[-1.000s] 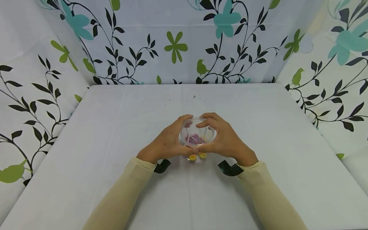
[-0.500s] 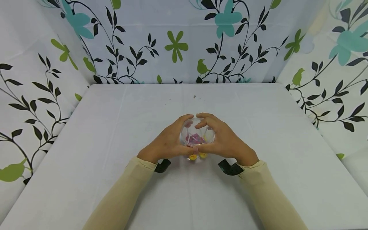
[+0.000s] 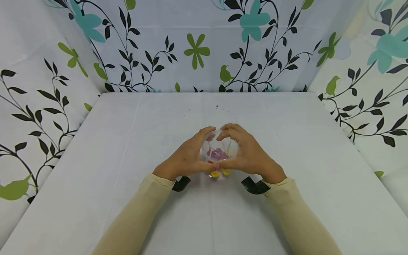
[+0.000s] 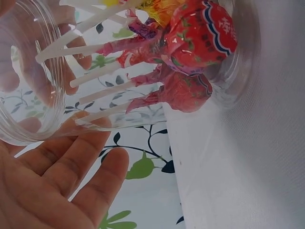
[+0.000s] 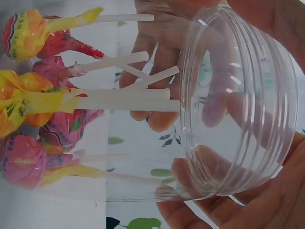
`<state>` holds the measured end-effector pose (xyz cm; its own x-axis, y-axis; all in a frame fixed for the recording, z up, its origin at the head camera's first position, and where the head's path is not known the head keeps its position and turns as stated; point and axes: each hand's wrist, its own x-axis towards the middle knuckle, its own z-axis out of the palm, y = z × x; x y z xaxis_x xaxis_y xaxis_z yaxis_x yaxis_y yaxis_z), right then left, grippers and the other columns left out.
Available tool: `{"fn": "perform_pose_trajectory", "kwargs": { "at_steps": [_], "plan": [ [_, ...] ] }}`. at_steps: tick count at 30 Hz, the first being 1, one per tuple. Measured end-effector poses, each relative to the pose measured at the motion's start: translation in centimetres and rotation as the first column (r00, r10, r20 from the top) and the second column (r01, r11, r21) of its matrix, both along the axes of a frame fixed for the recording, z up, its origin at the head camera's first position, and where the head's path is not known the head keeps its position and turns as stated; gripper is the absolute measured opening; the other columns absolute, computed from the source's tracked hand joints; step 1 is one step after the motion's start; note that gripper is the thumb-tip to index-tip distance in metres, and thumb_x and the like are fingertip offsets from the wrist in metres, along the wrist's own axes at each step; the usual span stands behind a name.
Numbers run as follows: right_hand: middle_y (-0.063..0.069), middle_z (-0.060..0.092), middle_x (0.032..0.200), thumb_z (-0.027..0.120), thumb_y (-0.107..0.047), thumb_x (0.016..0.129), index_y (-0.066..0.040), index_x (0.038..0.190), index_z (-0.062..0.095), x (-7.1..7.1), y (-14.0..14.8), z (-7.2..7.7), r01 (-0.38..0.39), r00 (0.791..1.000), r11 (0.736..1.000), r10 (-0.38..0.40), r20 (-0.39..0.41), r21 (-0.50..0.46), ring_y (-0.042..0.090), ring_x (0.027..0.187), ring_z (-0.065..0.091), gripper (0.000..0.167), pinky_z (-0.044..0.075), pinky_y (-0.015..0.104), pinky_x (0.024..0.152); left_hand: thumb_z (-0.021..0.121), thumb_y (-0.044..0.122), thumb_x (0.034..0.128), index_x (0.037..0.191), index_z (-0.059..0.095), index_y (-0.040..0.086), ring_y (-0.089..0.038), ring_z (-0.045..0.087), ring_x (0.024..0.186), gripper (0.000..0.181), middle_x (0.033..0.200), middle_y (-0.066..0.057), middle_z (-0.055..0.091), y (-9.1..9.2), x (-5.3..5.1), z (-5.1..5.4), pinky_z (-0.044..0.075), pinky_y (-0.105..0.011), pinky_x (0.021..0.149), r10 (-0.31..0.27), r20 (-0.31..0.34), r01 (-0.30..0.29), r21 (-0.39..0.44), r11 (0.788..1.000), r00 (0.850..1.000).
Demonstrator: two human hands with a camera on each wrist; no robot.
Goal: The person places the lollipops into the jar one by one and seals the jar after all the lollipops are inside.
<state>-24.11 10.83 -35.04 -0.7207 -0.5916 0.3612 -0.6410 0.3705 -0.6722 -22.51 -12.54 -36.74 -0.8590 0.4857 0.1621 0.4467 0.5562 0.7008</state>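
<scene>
A clear plastic jar [image 3: 230, 146] stands upright on the table between the two hands. Heads down inside it are several lollipops [image 3: 217, 154] in red, pink and yellow wrappers, their white sticks pointing up. The left hand [image 3: 186, 156] holds the jar's upper part from the left, and the right hand [image 3: 251, 153] holds it from the right, with the thumbs meeting at the near side. In the right wrist view, fingers curve about the jar's ridged clear rim [image 5: 248, 100]. Whether a clear lid sits on that rim, I cannot tell.
A white cloth covers the table [image 3: 127, 141]. A patterned curtain [image 3: 178, 32] with leaves, birds and flowers stands around the back and sides. Tiny dark specks [image 3: 217, 107] lie near the table's far edge. Each wrist bears a black strap [image 3: 181, 183].
Both hands stay around the jar in nearly the same pose. The right hand's fingers at the far rim shift slightly. The whole head view drifts a little.
</scene>
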Motion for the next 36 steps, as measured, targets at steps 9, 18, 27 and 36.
{"fn": "perform_pose_trajectory", "kwargs": {
  "at_steps": [9, 18, 27, 36],
  "plan": [
    [0.01, 0.051, 0.151, 0.092, -0.015, 0.074, -0.008, 0.122, 0.067, -0.13, 0.23, -0.21, -0.047, 0.999, 0.994, 0.049, 0.013, -0.094, 0.028, 0.144, 0.043, 0.055, 0.044, 0.061, 0.11, 0.089, 0.045, 0.0799, 0.163, 0.021, 0.02, -0.025, 0.056, 0.131, 0.11, 0.151, -0.009, 0.05, 0.15, -0.07, -0.03, 0.048, -0.053, 0.108, 0.008, -0.031, -0.008, 0.008, 1.0, 0.999],
    [0.014, 0.051, 0.148, 0.098, -0.022, 0.071, -0.007, 0.124, 0.068, -0.25, 0.53, -0.23, -0.024, 0.999, 0.997, 0.026, 0.019, -0.079, 0.03, 0.141, 0.045, 0.063, 0.042, 0.063, 0.11, 0.089, 0.048, 0.0779, 0.166, 0.012, 0.03, -0.022, 0.057, 0.126, 0.119, 0.15, -0.009, 0.049, 0.25, 0.0, -0.13, 0.051, -0.052, 0.104, 0.022, -0.01, -0.022, 0.023, 0.999, 1.0],
    [0.01, 0.048, 0.14, 0.102, -0.03, 0.065, -0.012, 0.129, 0.067, -0.19, 0.11, -0.53, 0.005, 1.0, 1.0, -0.005, 0.006, -0.028, 0.026, 0.133, 0.046, 0.076, 0.045, 0.055, 0.108, 0.09, 0.045, 0.0777, 0.166, 0.014, 0.024, -0.024, 0.054, 0.132, 0.118, 0.154, -0.011, 0.046, 0.04, -0.11, -0.33, 0.047, -0.055, 0.109, 0.009, -0.01, -0.009, 0.025, 1.0, 1.0],
    [0.011, 0.046, 0.155, 0.093, -0.026, 0.078, -0.012, 0.138, 0.063, -0.2, 0.72, -0.08, -0.063, 0.997, 0.998, 0.063, 0.033, -0.001, 0.03, 0.147, 0.039, 0.069, 0.041, 0.065, 0.11, 0.088, 0.053, 0.0777, 0.165, 0.015, 0.028, -0.023, 0.055, 0.132, 0.116, 0.151, -0.006, 0.05, 0.16, -0.02, -0.28, 0.048, -0.053, 0.109, 0.018, -0.024, -0.018, 0.023, 1.0, 1.0]
  ]
}}
